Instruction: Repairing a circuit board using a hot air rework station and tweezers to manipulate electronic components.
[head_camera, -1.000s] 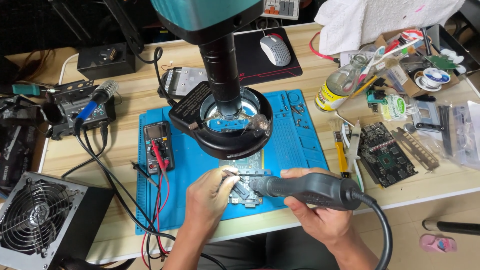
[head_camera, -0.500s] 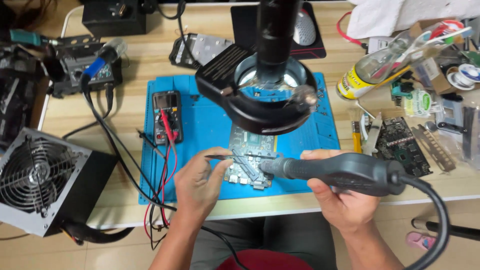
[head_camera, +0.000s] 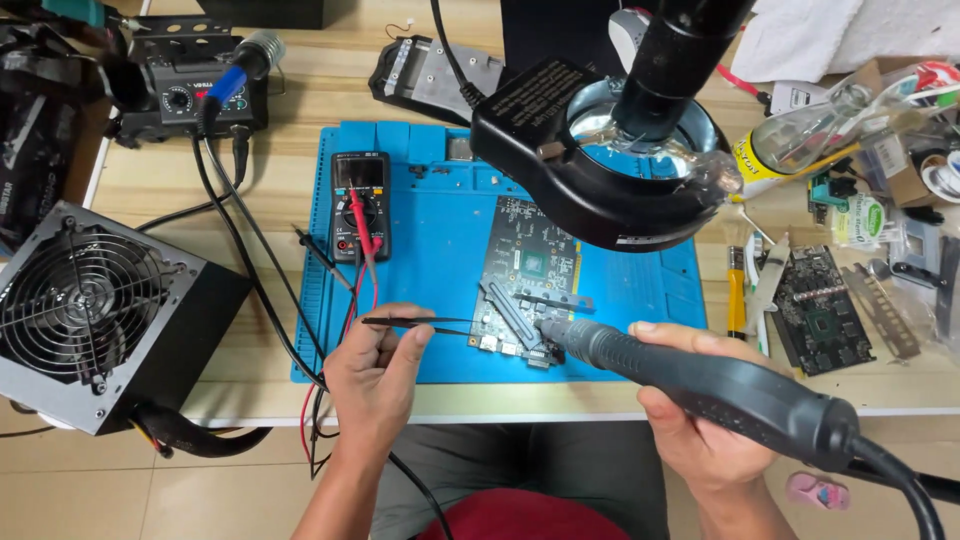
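Far left: a grey power supply unit (head_camera: 95, 315) with a round fan grille sits at the desk edge. Behind it stands a black soldering station (head_camera: 190, 85) carrying a blue-handled iron.

On the blue work mat (head_camera: 430, 250) lies a black multimeter (head_camera: 360, 205) with red and black leads trailing toward the desk edge.

The left hand (head_camera: 375, 375) is closed in a narrow pinch on black tweezers (head_camera: 420, 322), whose tips point right and reach the lower left edge of the green circuit board (head_camera: 525, 275). The board lies flat at the mat's centre, partly beneath the black ring-light magnifier (head_camera: 600, 165).

The right hand (head_camera: 700, 420) is wrapped firmly around the dark grey hot-air handpiece (head_camera: 720, 385); its metal nozzle rests at the board's lower edge, just beside the tweezer tips.

Right of the mat: a yellow-handled tool (head_camera: 737, 290), then a 2nd circuit board (head_camera: 820, 315), dark, lying flat. Behind them, a clear bottle (head_camera: 800, 140) with a yellow label lies tilted on its side. A small white package with a green label (head_camera: 860, 220) stands near the right edge among clutter too small to identify.
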